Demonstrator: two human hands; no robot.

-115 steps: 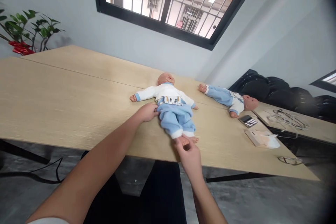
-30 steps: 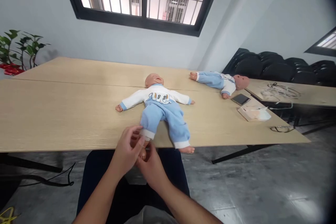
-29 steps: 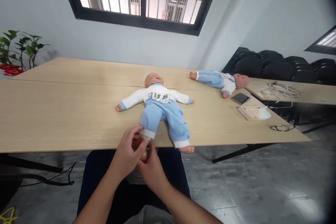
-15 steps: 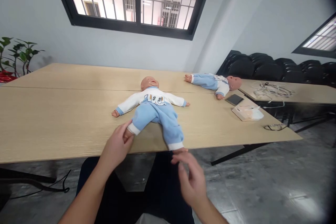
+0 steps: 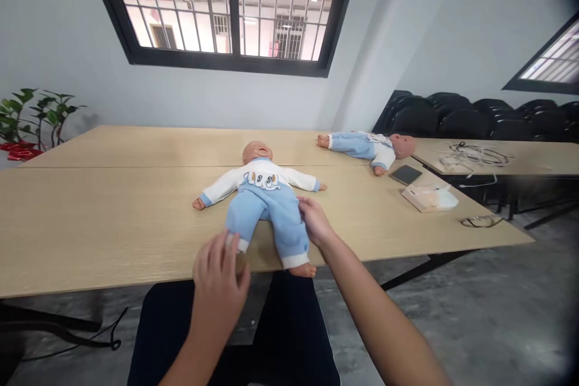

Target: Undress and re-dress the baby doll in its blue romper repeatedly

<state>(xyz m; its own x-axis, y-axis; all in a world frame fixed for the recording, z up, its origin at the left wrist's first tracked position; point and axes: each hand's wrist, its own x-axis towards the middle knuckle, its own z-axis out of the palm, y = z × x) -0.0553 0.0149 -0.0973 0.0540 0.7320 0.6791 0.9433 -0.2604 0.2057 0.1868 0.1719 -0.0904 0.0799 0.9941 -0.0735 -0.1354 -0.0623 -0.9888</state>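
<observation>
A baby doll (image 5: pixel 257 193) in a white top and light-blue trousers (image 5: pixel 289 226) lies on its back, head toward the window, arms spread. My right hand (image 5: pixel 316 223) is at the outer side of the trouser leg on the right, its fingers closed on the fabric near the thigh. Over the white cuff of the other leg hovers my left hand (image 5: pixel 221 271), fingers apart and slightly blurred, hiding that foot. Whether it touches the cuff I cannot tell. The doll's bare right-hand foot (image 5: pixel 303 269) sticks out past the table edge.
On the wooden table (image 5: pixel 113 217), a second doll (image 5: pixel 362 148) lies at the back right. Near it are a dark flat phone-like object (image 5: pixel 406 175), a tissue pack (image 5: pixel 429 198) and glasses (image 5: pixel 480 221). Cables (image 5: pixel 479 155) lie on another table. Black chairs (image 5: pixel 461 123) stand behind.
My right hand has moved from the doll's foot up to the side of its trouser leg. My left hand has let go of the other ankle and shifted right and down.
</observation>
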